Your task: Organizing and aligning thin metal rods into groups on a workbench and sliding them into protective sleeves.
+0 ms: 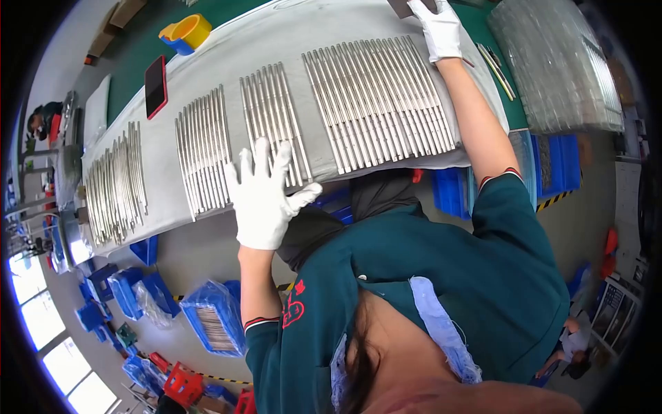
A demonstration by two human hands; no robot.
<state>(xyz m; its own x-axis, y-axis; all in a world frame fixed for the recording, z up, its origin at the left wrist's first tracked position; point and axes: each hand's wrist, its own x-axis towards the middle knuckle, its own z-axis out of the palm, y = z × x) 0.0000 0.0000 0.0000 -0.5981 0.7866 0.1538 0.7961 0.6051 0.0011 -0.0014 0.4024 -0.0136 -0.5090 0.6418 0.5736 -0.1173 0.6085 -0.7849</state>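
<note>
Slim silvery metal rods lie side by side in separate groups on a pale grey cloth (160,148). My left hand (265,196), in a white glove, is open with its fingers spread. It is over the near ends of a small rod group (265,100); whether it touches them I cannot tell. My right hand (440,31), also gloved, reaches to the far edge, closed on a dark brown-grey flat piece (401,8) cut off by the picture's rim. Just nearer than it lies the widest rod group (379,103). Further left are two more groups, a middle one (202,152) and a leftmost one (116,186).
A red-edged phone (156,87) and a yellow-and-blue tape roll or ring (187,33) sit at the far left. Thin pen-like sticks (498,71) lie at right, beside a plastic-wrapped stack (555,65). Blue bins (557,164) stand below the table; other people are in the background.
</note>
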